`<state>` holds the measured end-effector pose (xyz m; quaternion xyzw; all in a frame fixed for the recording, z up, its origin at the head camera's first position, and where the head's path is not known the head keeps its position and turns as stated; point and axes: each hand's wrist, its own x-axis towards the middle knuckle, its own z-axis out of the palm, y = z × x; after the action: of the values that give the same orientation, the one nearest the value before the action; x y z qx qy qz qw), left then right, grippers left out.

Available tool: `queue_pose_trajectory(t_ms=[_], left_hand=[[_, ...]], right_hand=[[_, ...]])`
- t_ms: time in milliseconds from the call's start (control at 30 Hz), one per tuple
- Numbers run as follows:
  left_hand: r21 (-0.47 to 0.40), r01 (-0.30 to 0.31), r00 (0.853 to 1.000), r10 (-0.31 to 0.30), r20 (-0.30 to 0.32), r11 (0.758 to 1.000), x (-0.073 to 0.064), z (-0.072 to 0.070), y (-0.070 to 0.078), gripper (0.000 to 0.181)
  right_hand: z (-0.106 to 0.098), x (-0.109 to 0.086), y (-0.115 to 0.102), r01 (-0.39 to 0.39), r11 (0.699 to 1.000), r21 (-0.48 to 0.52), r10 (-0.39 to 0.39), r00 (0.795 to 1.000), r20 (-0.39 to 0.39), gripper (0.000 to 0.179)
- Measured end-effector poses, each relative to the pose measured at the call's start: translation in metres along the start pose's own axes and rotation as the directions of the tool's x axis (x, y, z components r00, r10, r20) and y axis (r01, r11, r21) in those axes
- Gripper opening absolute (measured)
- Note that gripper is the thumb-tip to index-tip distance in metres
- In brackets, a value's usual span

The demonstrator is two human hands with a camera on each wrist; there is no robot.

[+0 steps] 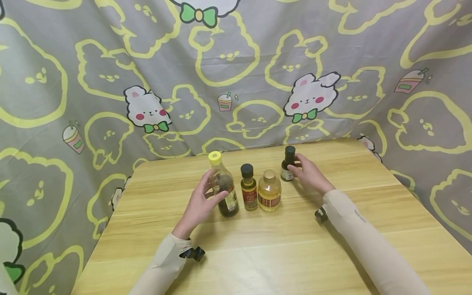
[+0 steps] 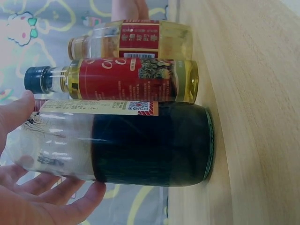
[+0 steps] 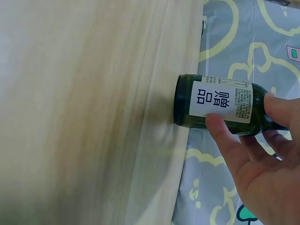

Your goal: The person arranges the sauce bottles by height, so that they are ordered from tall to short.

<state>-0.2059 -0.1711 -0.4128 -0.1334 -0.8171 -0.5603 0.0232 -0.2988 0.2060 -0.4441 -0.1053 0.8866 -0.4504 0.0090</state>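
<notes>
My left hand (image 1: 199,207) holds a large bottle of dark sauce (image 1: 229,201) with a yellow cap, thumb on one side and fingers curved round the other. In the left wrist view that sauce bottle (image 2: 150,145) stands upright on the table, about half full. My right hand (image 1: 309,174) grips a small dark green bottle (image 1: 287,171) with a black cap, farther back on the right. The right wrist view shows the small bottle's white label (image 3: 220,99), with my thumb and fingers about its shoulder and neck. Its base is right at the tabletop.
Between the hands stand a slim oil bottle (image 1: 249,192) with a red label and black cap, and a round bottle of golden oil (image 1: 269,192). They are close beside the sauce bottle. A patterned curtain (image 1: 236,53) hangs behind the wooden table (image 1: 258,254).
</notes>
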Motion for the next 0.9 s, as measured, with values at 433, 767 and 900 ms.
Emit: queue_pose_trajectory(t_ms=[433, 767, 900], left_hand=[[-0.001, -0.001, 1.000, 0.001, -0.001, 1.000, 0.000, -0.001, 0.000, 0.081], [-0.021, -0.002, 1.000, 0.002, 0.002, 1.000, 0.000, 0.000, 0.000, 0.081], [-0.018, -0.003, 1.000, 0.003, 0.000, 1.000, 0.000, 0.000, -0.001, 0.081]], right_hand=[[0.001, 0.022, -0.002, -0.035, 0.998, 0.049, 0.035, 0.999, 0.006, 0.046], [0.004, 0.041, -0.002, -0.055, 0.996, 0.077, 0.055, 0.998, -0.005, 0.050], [0.003, 0.046, -0.004, -0.061, 0.995, 0.082, 0.062, 0.998, -0.007, 0.049]])
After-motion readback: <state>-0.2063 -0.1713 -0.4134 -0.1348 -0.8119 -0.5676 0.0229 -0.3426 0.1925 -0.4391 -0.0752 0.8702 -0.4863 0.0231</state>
